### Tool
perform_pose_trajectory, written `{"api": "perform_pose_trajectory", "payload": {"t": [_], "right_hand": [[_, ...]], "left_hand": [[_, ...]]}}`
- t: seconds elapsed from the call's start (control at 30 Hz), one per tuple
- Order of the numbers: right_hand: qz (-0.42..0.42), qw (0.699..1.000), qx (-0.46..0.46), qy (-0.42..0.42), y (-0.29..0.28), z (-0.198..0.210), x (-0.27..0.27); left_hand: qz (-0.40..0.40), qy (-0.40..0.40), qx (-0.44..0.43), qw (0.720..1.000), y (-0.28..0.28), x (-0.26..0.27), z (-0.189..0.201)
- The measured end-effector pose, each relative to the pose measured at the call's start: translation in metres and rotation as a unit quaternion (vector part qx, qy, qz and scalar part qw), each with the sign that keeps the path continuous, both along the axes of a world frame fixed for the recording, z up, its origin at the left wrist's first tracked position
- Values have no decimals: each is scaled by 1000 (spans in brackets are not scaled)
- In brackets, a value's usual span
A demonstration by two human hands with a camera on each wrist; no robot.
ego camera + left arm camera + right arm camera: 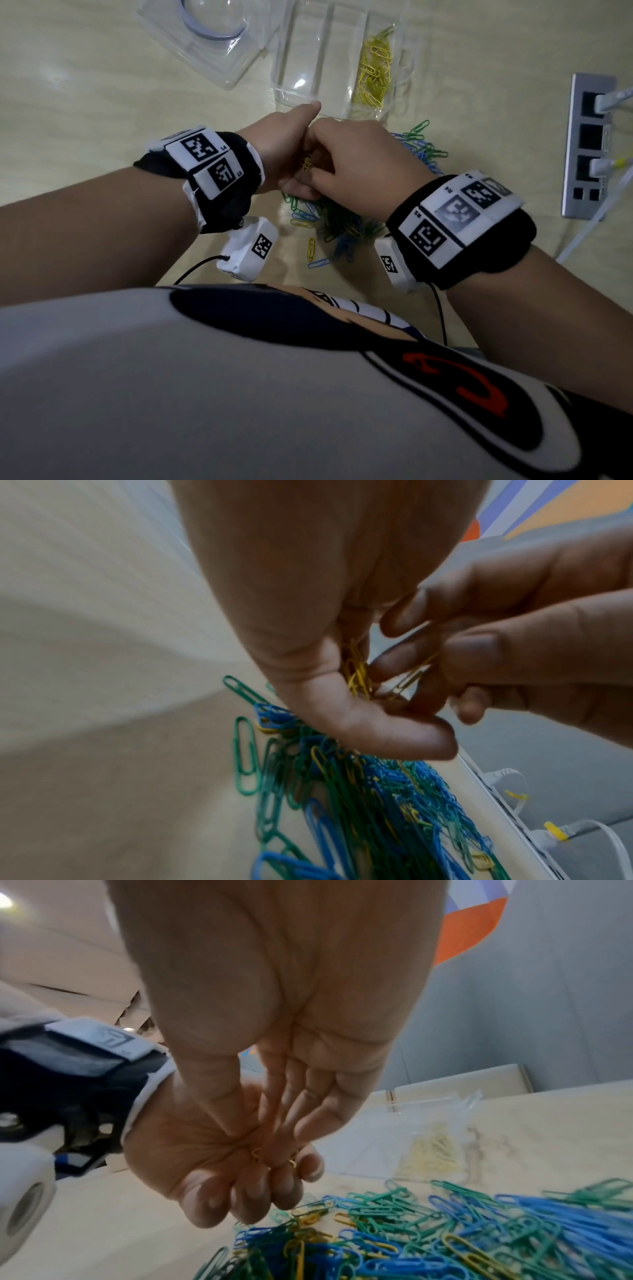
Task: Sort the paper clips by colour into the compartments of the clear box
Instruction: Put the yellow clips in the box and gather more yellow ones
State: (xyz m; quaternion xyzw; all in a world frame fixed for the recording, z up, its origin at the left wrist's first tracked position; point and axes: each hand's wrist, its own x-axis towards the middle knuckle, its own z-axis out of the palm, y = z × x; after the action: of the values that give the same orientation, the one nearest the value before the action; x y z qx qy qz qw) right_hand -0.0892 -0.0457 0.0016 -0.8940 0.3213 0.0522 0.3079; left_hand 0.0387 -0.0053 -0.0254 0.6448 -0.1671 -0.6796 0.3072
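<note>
Both hands meet above a mixed pile of green, blue and yellow paper clips (342,222) on the table. My left hand (284,150) is cupped, its fingers curled round a small bunch of yellow clips (356,674). The right hand (356,157) reaches into that palm and pinches one yellow clip (411,677) between thumb and fingertips. Beyond the hands stands the clear box (294,92). Its right compartment holds several yellow clips (373,68); the other compartments look bare.
The clear lid (205,41) lies to the left of the box. A grey power strip (585,144) with white cables sits at the right edge. Loose yellow and blue clips (315,255) lie near my body. Bare table stretches to the left.
</note>
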Motion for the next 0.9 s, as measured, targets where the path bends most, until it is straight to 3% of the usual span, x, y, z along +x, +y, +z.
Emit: {"api": "perform_pose_trajectory", "payload": {"t": [0.1, 0.27, 0.33, 0.43, 0.53, 0.63, 0.9], "right_hand": [[-3, 999, -7, -42, -2, 2, -2], [-143, 974, 107, -137, -10, -6, -9], [-167, 972, 108, -127, -13, -12, -11], [-192, 979, 36, -59, -25, -22, -15], [-114, 992, -8, 50, -31, -33, -15], [-29, 994, -43, 94, -23, -42, -7], [-38, 990, -104, 86, -21, -45, -4]], "left_hand": [[-6, -19, -4, 1000, 1, 1, 1], [-49, -71, 16, 996, 1, 6, -1], [-53, -80, 22, 995, 0, 9, -4], [-37, -89, 24, 995, 1, 13, -6], [-20, -104, 21, 994, 2, 18, -6], [-39, -119, 6, 992, 2, 21, -5], [-61, -139, -7, 988, 7, 27, -10]]}}
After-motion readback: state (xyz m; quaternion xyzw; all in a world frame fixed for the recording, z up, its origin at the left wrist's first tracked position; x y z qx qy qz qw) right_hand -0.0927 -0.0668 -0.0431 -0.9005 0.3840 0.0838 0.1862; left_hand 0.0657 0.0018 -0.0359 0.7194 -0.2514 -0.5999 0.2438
